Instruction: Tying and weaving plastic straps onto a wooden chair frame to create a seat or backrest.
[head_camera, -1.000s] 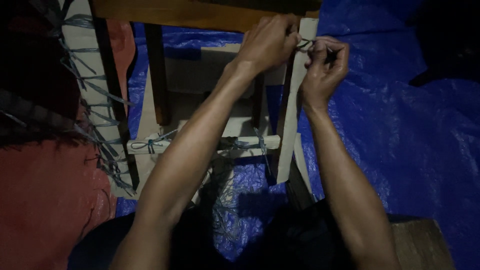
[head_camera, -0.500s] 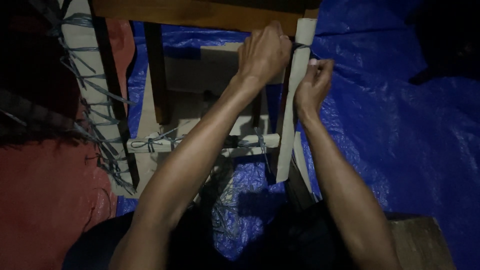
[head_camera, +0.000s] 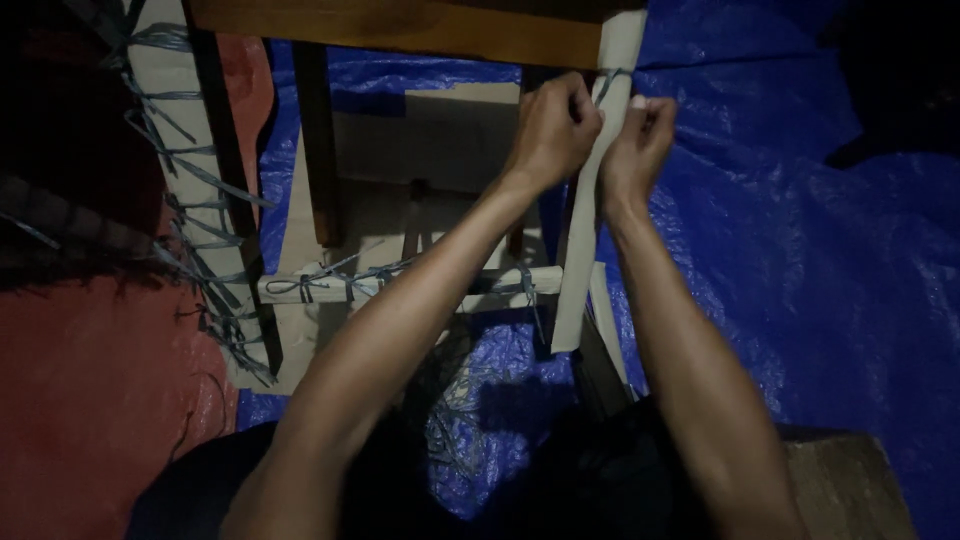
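**Tying the cord at the top of the pale slat**

My left hand (head_camera: 553, 125) is closed in a fist just left of the slat (head_camera: 590, 210), near its top end, and I think it pinches the grey cord (head_camera: 612, 80) that crosses the slat there, though the fingers hide the grip. My right hand (head_camera: 637, 135) is also curled narrow, on the right side of the same slat, thumb up, touching the wood; what it holds I cannot tell. The slat leans from the brown beam (head_camera: 400, 28) at the top edge down to the crossbar (head_camera: 400, 285), where other cord knots already sit. Under all lies the blue tarp (head_camera: 780, 260). I judge the step is tightening this knot. The next move calls for a steady pull from both sides, keeping the loop from sliding down the slat
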